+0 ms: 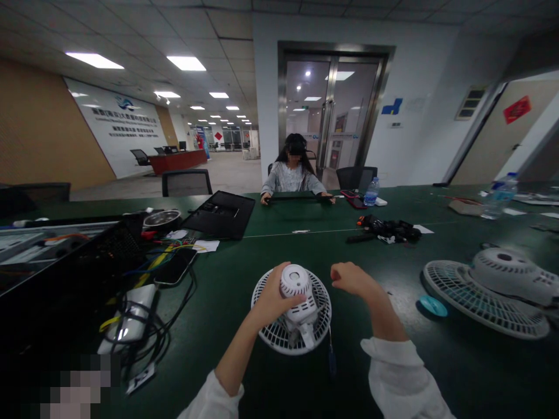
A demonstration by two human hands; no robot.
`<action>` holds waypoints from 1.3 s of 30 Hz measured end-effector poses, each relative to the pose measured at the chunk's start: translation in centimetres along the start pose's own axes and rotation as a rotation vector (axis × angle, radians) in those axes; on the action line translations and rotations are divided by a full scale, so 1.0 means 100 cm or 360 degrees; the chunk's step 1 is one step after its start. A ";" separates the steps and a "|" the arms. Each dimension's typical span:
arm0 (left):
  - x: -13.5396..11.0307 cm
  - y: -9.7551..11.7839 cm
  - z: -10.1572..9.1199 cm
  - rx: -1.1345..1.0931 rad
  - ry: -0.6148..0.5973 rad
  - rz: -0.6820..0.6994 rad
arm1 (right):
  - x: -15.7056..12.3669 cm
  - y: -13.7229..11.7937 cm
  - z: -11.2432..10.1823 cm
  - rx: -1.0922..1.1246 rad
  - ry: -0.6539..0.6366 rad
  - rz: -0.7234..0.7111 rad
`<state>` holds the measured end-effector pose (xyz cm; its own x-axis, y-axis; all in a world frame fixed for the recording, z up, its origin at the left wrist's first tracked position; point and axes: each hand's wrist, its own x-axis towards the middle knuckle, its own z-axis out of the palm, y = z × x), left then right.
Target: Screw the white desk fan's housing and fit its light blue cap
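A small white fan (321, 334) rests on the green table with its grille down and its motor housing up. My left hand (273, 295) is wrapped round the motor housing, thumb across the front. Just right of the grille, my right hand (349, 278) is raised with its fingers curled in; whatever they may pinch is hidden. A screwdriver (332, 358) with a dark handle lies beside the fan's right rim, below my right hand.
At right lie a larger fan (502, 297) and a blue round piece (432, 305). On the left are an open computer case (65, 262), a phone (175, 266), and tangled cables (163, 331). Opposite, a person (293, 169) holds a dark flat panel (297, 196). Black parts (388, 228) lie mid-table.
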<state>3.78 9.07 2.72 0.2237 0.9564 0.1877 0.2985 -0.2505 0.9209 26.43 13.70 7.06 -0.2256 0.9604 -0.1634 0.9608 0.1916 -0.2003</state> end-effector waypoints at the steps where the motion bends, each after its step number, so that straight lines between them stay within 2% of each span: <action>1: 0.000 -0.001 -0.001 -0.0028 -0.0002 0.0005 | 0.004 0.003 0.005 -0.0012 -0.0062 0.0054; 7: 0.001 0.000 -0.006 -0.0107 -0.0027 -0.0022 | 0.009 -0.003 0.023 0.0012 -0.0308 0.0110; 12: 0.001 0.000 -0.008 -0.0156 -0.0081 -0.0015 | -0.031 -0.008 0.031 -0.0049 -0.0161 -0.0001; 14: 0.002 -0.002 -0.008 -0.0182 -0.0103 -0.0045 | -0.055 -0.006 0.036 0.0013 -0.0155 -0.0220; 17: 0.001 -0.003 -0.008 -0.0186 -0.0111 -0.0050 | -0.087 -0.005 0.054 0.0240 -0.0302 -0.0639; 20: 0.000 -0.003 -0.008 -0.0159 -0.0100 -0.0046 | -0.106 -0.003 0.081 0.0190 -0.0205 -0.0561; 22: -0.001 -0.001 -0.007 -0.0131 -0.0092 -0.0038 | -0.110 0.001 0.100 0.0023 -0.0007 -0.0507; 25: -0.002 0.003 -0.006 -0.0090 -0.0060 0.0006 | -0.111 0.011 0.114 -0.0194 0.0229 -0.0621; 28: -0.003 0.006 -0.005 -0.0077 -0.0083 0.0005 | -0.108 0.020 0.098 -0.0193 0.0475 -0.0754; 31: -0.004 0.007 -0.005 -0.0082 -0.0137 0.0007 | -0.106 0.014 0.054 0.0088 0.0952 -0.0765; 33: -0.005 0.005 -0.005 -0.0099 -0.0152 0.0006 | -0.105 0.001 0.020 0.0362 0.1335 -0.0732; 35: -0.005 0.003 -0.005 -0.0119 -0.0156 0.0005 | -0.103 -0.018 -0.008 0.0683 0.1592 -0.0659; 37: -0.005 0.002 -0.006 -0.0127 -0.0154 0.0017 | -0.098 -0.039 -0.027 0.1032 0.1722 -0.0752; 39: -0.005 0.001 -0.006 -0.0119 -0.0169 0.0025 | -0.089 -0.056 -0.037 0.1233 0.1739 -0.0848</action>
<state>3.14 8.67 2.94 0.3258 0.9302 0.1687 0.2253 -0.2498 0.9417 23.66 4.79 13.22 0.0520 0.5500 0.8336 0.3954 0.7551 -0.5229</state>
